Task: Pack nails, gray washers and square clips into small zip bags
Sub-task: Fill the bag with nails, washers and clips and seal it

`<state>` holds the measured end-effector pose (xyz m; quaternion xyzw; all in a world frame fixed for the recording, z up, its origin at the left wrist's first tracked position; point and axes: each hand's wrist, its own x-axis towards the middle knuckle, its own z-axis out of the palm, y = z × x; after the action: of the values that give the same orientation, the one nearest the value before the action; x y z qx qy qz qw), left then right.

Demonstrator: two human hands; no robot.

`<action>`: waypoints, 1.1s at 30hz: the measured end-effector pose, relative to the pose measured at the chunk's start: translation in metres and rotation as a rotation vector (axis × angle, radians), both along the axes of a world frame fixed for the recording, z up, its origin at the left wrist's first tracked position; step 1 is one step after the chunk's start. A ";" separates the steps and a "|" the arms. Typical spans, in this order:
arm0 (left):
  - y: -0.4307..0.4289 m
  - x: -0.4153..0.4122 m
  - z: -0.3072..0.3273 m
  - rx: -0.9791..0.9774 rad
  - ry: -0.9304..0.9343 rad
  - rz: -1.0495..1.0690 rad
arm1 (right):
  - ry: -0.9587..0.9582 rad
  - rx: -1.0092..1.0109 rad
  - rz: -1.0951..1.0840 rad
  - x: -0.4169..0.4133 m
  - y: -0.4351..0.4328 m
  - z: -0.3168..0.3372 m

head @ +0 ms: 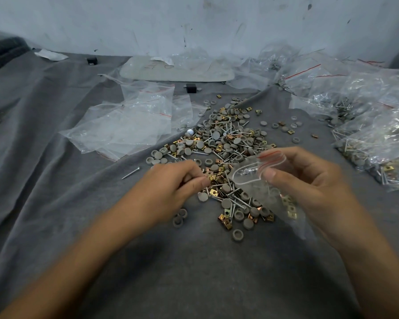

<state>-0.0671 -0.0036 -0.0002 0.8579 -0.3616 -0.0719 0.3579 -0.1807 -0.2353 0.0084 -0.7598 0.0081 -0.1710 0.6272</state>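
Note:
A mixed pile of nails, gray washers and brass square clips lies on the grey cloth in front of me. My right hand pinches a small clear zip bag with a red strip, held open above the pile's near right part; a few clips show through its lower end. My left hand is at the pile's near left edge, its thumb and fingers curled together over the square clips. What sits between those fingertips is blurred.
Empty zip bags lie spread at the left of the pile. Filled bags are heaped along the right side. A lone nail lies left of my left hand. A white board and small black blocks sit near the wall.

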 end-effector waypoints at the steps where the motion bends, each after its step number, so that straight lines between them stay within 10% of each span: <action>1: 0.002 0.001 0.002 -0.039 0.015 0.010 | 0.005 -0.010 0.007 0.000 0.001 0.000; 21: -0.003 -0.005 0.011 -0.421 0.236 -0.115 | 0.013 -0.059 0.092 0.000 0.002 -0.001; 33: -0.005 0.000 -0.021 0.327 -0.248 -0.011 | -0.006 0.002 -0.011 0.001 -0.002 -0.003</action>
<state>-0.0674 -0.0091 -0.0208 0.9048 -0.3912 -0.0256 0.1664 -0.1800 -0.2372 0.0054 -0.7587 0.0105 -0.1764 0.6271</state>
